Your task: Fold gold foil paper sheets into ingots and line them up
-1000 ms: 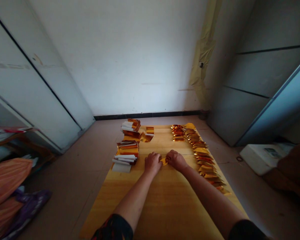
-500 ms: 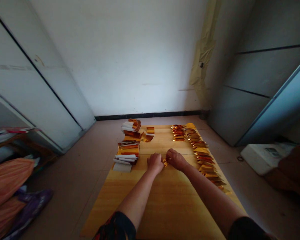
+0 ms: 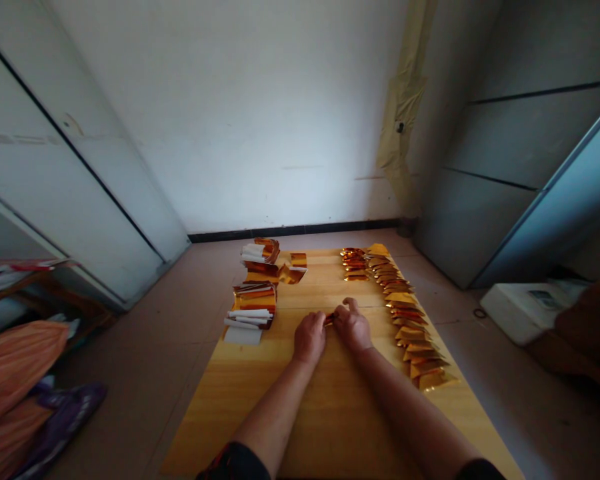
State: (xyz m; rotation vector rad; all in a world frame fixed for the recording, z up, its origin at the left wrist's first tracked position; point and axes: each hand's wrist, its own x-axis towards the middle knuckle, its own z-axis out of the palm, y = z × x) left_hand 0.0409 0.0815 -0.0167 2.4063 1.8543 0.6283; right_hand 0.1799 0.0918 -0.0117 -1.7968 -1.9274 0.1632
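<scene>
Between my two hands, over the middle of the wooden table, is a small piece of gold foil paper [image 3: 329,321], mostly hidden by fingers. My left hand [image 3: 310,337] pinches its left end. The right end is in the closed fingers of my right hand [image 3: 353,325], with one finger raised. Left of my hands lie stacks of gold foil sheets with white backs [image 3: 255,297]. To the right, a long row of folded gold paper pieces [image 3: 413,320] runs along the table edge, with a shorter row [image 3: 355,265] beside its far end.
The wooden table [image 3: 260,413] stands before a white wall [image 3: 280,120]. Grey cabinets rise on the left [image 3: 80,167] and right [image 3: 480,173]. A white box [image 3: 515,310] sits on the floor at right; orange cloth or bagging [image 3: 20,373] lies at left.
My right hand has turned and its wrist has come inward, with a finger now lifted. Less of the gold paper shows between my hands. The camera view has shifted slightly.
</scene>
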